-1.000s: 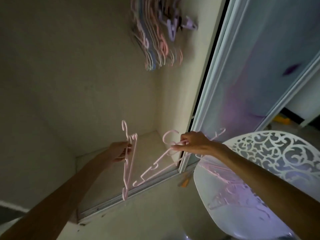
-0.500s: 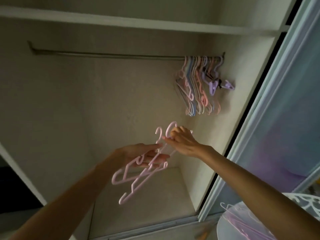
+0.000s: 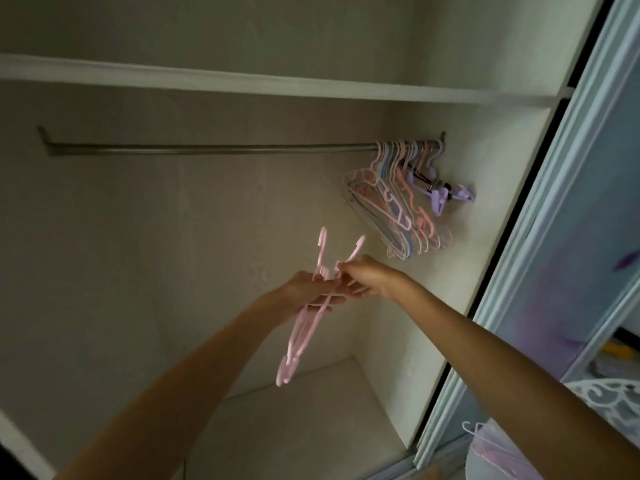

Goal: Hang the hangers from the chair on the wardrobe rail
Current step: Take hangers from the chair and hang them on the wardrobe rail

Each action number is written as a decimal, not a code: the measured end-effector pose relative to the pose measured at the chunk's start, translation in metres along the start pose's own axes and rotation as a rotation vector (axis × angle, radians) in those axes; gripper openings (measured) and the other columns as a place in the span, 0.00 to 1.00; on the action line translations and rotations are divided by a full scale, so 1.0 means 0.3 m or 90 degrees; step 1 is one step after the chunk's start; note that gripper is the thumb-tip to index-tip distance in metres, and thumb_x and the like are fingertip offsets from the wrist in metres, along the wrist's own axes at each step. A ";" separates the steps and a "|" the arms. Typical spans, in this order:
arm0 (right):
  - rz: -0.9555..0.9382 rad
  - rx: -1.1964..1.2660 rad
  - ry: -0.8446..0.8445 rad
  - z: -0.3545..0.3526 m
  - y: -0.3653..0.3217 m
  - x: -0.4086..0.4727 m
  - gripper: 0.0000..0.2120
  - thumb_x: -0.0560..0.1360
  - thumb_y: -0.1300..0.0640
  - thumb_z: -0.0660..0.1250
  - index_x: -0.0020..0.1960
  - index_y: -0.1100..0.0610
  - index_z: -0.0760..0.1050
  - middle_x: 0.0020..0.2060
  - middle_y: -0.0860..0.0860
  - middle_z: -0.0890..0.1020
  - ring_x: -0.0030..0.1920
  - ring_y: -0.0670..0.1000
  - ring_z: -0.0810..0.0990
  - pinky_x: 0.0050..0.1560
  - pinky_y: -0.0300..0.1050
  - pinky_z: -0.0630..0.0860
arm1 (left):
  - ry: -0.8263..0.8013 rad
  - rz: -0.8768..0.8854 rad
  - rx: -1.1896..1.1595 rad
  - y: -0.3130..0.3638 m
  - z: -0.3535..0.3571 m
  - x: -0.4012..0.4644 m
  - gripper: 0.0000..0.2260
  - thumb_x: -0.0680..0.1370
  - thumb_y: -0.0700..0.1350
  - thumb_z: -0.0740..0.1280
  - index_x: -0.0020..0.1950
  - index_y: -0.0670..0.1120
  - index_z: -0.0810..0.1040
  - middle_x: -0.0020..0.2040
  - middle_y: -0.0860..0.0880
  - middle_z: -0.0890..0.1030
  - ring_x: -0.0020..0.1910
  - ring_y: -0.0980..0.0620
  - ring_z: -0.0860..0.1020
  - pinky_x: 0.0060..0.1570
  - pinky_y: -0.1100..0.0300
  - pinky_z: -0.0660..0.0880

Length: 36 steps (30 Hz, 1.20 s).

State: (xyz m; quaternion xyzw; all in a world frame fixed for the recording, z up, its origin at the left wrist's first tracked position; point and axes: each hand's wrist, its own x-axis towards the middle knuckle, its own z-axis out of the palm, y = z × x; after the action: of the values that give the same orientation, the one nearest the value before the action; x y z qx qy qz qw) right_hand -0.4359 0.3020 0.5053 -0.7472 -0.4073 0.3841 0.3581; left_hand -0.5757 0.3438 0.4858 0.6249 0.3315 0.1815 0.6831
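Fingers (image 3: pixel 341 271) of the right hand (image 3: pixel 372 277) pinch the neck of a pink hanger just below its hook, thumb & forefinger curled tight on it. Left hand (image 3: pixel 306 289) lies under/behind w/ fingers stretched toward the right hand; the pink hangers (image 3: pixel 301 332) pass across its palm, but whether those fingers really curl round them I can't tell (motion blur). Two pink hooks stick up above the hands, one near upright, one tilted right; the hanger bodies dangle down-left below the left hand, overlapping each other.

Both hands are up inside the open wardrobe, well below the rail (image 3: pixel 207 148) and left of the hung hangers (image 3: pixel 398 202). That bunch (pink, blue, white, plus a couple of purple clip types) is crowded at the rail's far right end, next to the side wall; rest of the rail is bare metal. Shelf (image 3: pixel 242 81) runs across above the rail.

Bottom right: edge of the white lattice chair (image 3: pixel 609 396), w/ more pale hangers (image 3: pixel 491 441) lying on its seat. Sliding door frame (image 3: pixel 540 237) stands between chair & wardrobe interior.
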 end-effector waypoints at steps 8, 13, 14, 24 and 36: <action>-0.032 0.022 0.080 -0.188 -0.085 0.119 0.15 0.80 0.61 0.54 0.36 0.59 0.70 0.33 0.56 0.76 0.32 0.51 0.77 0.34 0.42 0.76 | 0.082 -0.062 -0.003 0.151 -0.175 0.141 0.13 0.83 0.45 0.50 0.39 0.48 0.64 0.49 0.43 0.82 0.30 0.57 0.81 0.42 0.62 0.72; -0.157 -0.111 0.157 -0.307 -0.194 0.218 0.10 0.78 0.60 0.61 0.38 0.58 0.75 0.31 0.54 0.76 0.26 0.46 0.75 0.24 0.32 0.72 | 0.129 -0.017 0.058 0.226 -0.228 0.257 0.13 0.83 0.48 0.53 0.43 0.46 0.70 0.25 0.55 0.81 0.35 0.54 0.78 0.38 0.62 0.71; -0.190 -0.159 0.191 -0.320 -0.221 0.248 0.08 0.78 0.60 0.61 0.41 0.58 0.76 0.32 0.54 0.77 0.27 0.47 0.75 0.23 0.30 0.70 | 0.157 -0.011 0.093 0.230 -0.233 0.281 0.13 0.83 0.49 0.53 0.44 0.46 0.72 0.24 0.55 0.81 0.30 0.56 0.78 0.35 0.63 0.70; -0.230 -0.418 0.351 -0.385 -0.429 0.621 0.19 0.80 0.51 0.53 0.57 0.63 0.75 0.57 0.61 0.79 0.58 0.60 0.78 0.53 0.49 0.75 | 0.333 0.046 0.538 0.288 -0.337 0.462 0.11 0.81 0.51 0.57 0.56 0.51 0.78 0.33 0.59 0.80 0.31 0.61 0.78 0.37 0.65 0.71; -0.281 -0.504 0.369 -0.424 -0.355 0.699 0.23 0.79 0.44 0.56 0.64 0.60 0.70 0.60 0.59 0.78 0.60 0.60 0.77 0.56 0.50 0.73 | 0.288 0.070 0.656 0.289 -0.384 0.496 0.10 0.81 0.51 0.58 0.53 0.54 0.79 0.34 0.59 0.80 0.33 0.59 0.79 0.43 0.61 0.76</action>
State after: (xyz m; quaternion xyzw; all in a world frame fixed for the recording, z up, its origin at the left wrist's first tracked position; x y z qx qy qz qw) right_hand -0.2831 0.5028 0.5935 -0.7969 -0.5529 -0.1051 0.2193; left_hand -0.5332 0.5401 0.5367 0.8397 0.4821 0.1610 0.1912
